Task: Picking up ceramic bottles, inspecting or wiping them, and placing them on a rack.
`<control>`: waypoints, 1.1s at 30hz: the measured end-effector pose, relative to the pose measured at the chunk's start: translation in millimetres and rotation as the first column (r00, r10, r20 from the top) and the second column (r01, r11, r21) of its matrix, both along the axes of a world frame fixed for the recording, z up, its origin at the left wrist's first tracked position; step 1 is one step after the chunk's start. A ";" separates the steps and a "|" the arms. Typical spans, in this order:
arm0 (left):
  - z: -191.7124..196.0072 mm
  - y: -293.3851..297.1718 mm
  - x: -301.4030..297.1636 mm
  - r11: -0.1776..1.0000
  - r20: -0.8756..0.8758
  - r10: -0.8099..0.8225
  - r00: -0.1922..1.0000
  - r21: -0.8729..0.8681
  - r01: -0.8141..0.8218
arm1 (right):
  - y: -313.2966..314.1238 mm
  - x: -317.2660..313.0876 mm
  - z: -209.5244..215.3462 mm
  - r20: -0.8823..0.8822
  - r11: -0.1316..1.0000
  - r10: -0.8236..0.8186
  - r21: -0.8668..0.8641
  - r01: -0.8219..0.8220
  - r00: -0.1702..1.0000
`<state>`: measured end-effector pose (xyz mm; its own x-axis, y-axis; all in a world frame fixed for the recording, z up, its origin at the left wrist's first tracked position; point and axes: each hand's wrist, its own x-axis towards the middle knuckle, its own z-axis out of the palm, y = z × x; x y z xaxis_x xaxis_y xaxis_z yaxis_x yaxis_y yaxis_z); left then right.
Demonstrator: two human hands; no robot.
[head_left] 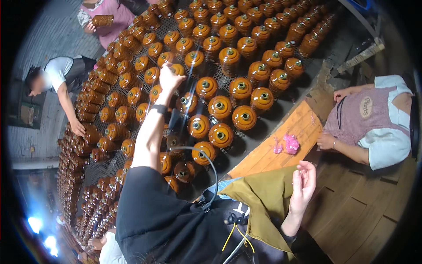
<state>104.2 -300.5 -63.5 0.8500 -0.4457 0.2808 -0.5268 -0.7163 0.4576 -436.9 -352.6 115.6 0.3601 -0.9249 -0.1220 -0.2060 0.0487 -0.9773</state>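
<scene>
Rows of orange-brown glazed jars (220,108) with small round mouths stand on a wire-mesh table (99,169). My left hand (169,79) reaches far out over them, its fingertips on one jar (178,69) in the middle rows. Whether it grips that jar is unclear. A black band (159,108) sits on that wrist. My right hand (303,185) hangs open and holds nothing, above an olive cloth (263,198) on my lap, near a wooden board (281,141).
Pink lumps (290,143) lie on the wooden board. A person in a checked apron (365,114) sits at the right. A person in pink (107,20) holds a jar at the top left. Another person's hand (78,128) touches jars at the left edge.
</scene>
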 end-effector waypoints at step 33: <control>156.4 -61.8 -354.3 0.321 -0.362 -0.931 -0.037 -0.768 -0.554 | -15.4 2.6 12.6 -0.074 0.795 -0.059 -0.607 0.002 0.996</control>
<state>-250.1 -362.2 92.9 0.4488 -0.8863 -0.1140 0.7971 0.3393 0.4995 -434.3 -368.0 128.1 0.3449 -0.8302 0.4380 -0.2976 -0.5392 -0.7878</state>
